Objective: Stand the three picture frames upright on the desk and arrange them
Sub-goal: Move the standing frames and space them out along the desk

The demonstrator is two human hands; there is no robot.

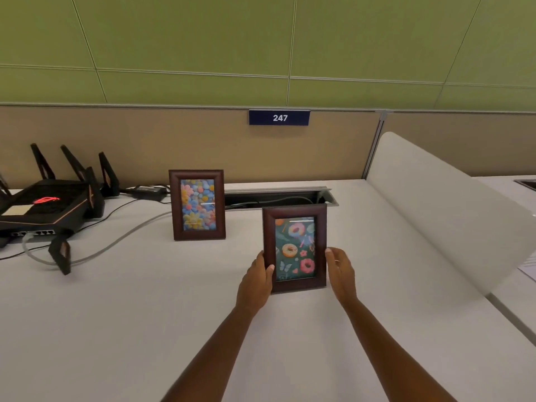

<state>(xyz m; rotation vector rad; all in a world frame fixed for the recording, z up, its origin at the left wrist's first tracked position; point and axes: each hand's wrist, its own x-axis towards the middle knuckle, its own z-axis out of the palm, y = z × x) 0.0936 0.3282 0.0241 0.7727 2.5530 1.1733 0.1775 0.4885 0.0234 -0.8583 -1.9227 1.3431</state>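
Two dark wooden picture frames show on the white desk (145,309). The flower frame (198,205) stands upright by itself near the back of the desk. To its right and nearer me, the donut frame (295,247) is upright with its bottom edge at the desk surface. My left hand (256,280) grips its left edge, thumb on the front. My right hand (340,271) is at its right edge, fingers curled behind it. No third frame is in view.
A black router (43,207) with several antennas sits at the left, with cables (116,242) trailing toward the flower frame. A cable slot (278,195) runs behind the frames. A white curved divider (435,210) rises on the right. A beige partition with a "247" plate (279,117) backs the desk.
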